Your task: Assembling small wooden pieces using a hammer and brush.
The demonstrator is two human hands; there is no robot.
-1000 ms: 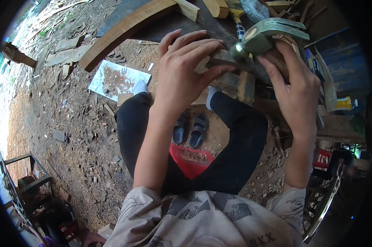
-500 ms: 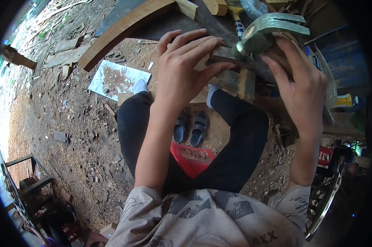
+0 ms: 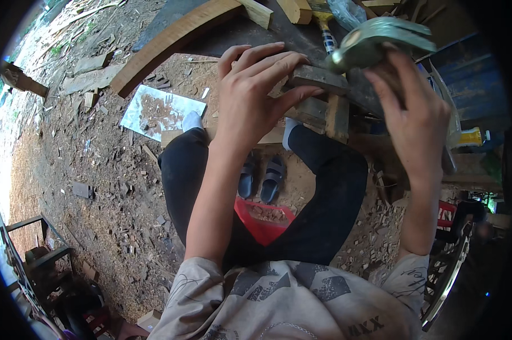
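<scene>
My right hand (image 3: 417, 113) is closed round the handle of a claw hammer. Its greenish metal head (image 3: 369, 44), slightly blurred, hangs just above and to the right of a dark grey-brown block (image 3: 319, 78), apart from it. My left hand (image 3: 259, 85) grips the left end of this block, with the thumb along its near side and the index finger by its far side. The other fingers stretch over the dark bench top (image 3: 250, 37). What the block rests on is partly hidden by the hand.
A curved wooden piece (image 3: 176, 45) lies at the bench's left side. Beyond the block are a paintbrush (image 3: 325, 31), a wood offcut (image 3: 295, 10) and a clear plastic bag (image 3: 347, 14). A yellow bottle (image 3: 472, 136) is at right. Sandals (image 3: 273, 178) and a stained white board (image 3: 162, 110) lie below.
The hammer head has lifted off the right end of the block and shifted to the right with my right hand. My left hand stays on the block.
</scene>
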